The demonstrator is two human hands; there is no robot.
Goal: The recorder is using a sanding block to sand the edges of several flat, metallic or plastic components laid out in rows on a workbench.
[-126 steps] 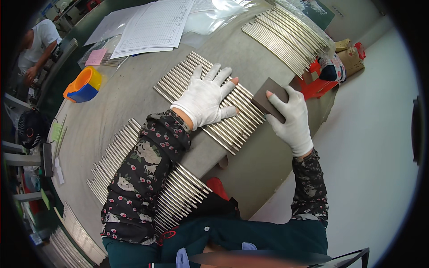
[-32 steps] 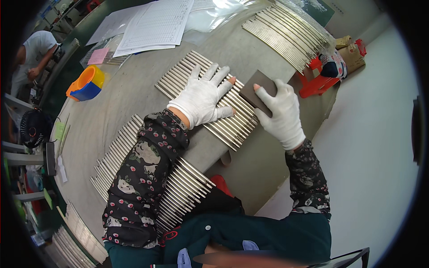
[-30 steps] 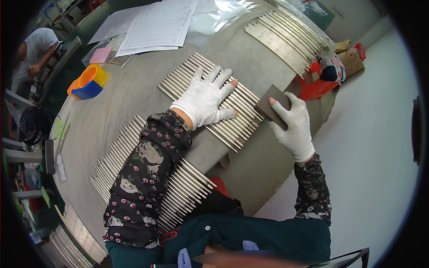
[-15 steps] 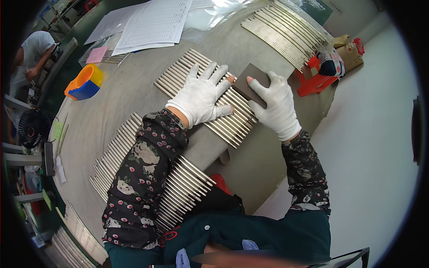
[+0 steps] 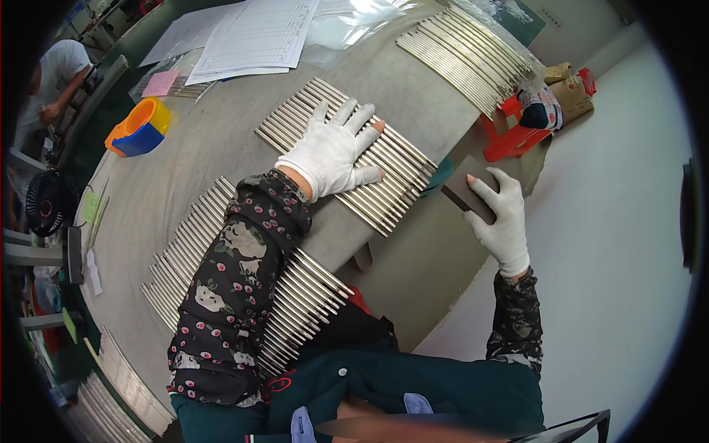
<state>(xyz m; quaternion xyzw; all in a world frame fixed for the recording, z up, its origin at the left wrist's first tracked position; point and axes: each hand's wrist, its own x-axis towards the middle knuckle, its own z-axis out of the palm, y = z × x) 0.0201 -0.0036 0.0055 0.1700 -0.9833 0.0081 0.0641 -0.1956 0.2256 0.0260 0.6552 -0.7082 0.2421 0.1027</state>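
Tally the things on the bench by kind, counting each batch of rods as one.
Rod batches: 3, under the left hand at, far at, near at
Paper stacks: 1
Pink notes: 1
Orange-blue tubs: 1
Total: 6

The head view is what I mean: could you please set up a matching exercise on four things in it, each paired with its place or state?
Things:
1. left hand
2. right hand
3. orange and blue tape dispenser
4. red stool

Places:
A. standing on the floor past the table edge
B. on the table, far left
C. flat on a row of metal rods
D. holding a dark block off the table edge

Pairs: 1-C, 2-D, 3-B, 4-A
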